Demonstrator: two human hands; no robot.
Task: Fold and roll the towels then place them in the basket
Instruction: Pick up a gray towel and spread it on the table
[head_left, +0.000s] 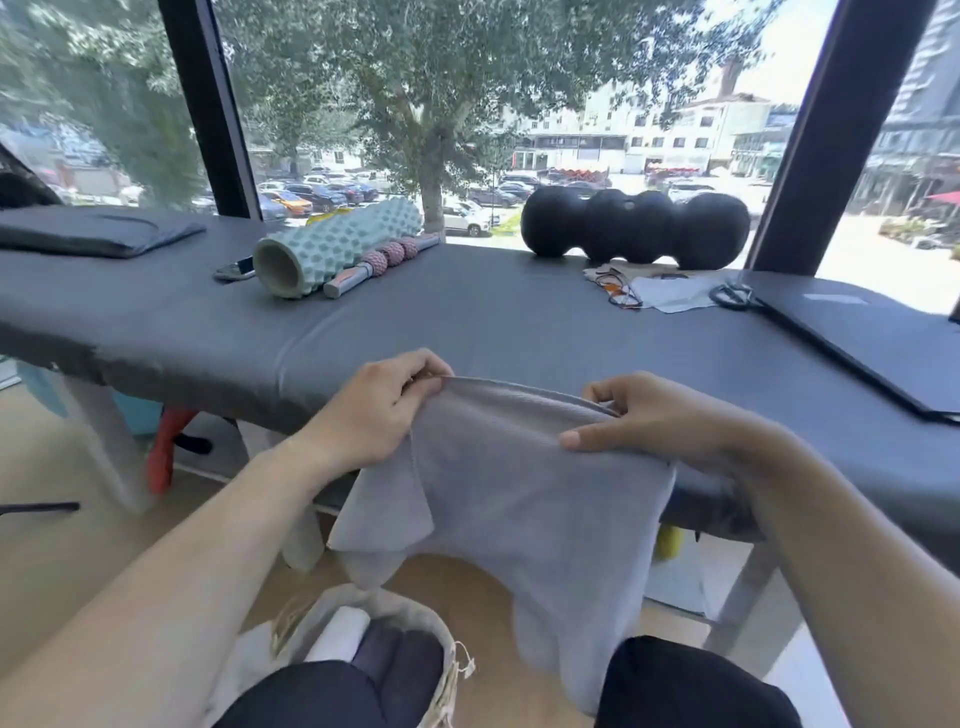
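Basket (439, 631): we see only part, knees covering its near rim.
Towel (524, 499): lower hem behind our knee.

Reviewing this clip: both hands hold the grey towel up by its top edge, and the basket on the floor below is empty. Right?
Not quite. The head view shows the basket already holds rolled towels. Otherwise correct: left hand and right hand hold the grey towel by its top edge.

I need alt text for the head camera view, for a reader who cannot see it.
Two bare hands, left hand and right hand, pinch the top edge of a grey towel that hangs in front of a dark padded table. Below, a fabric basket holds rolled towels. A mint foam roller lies on the table.
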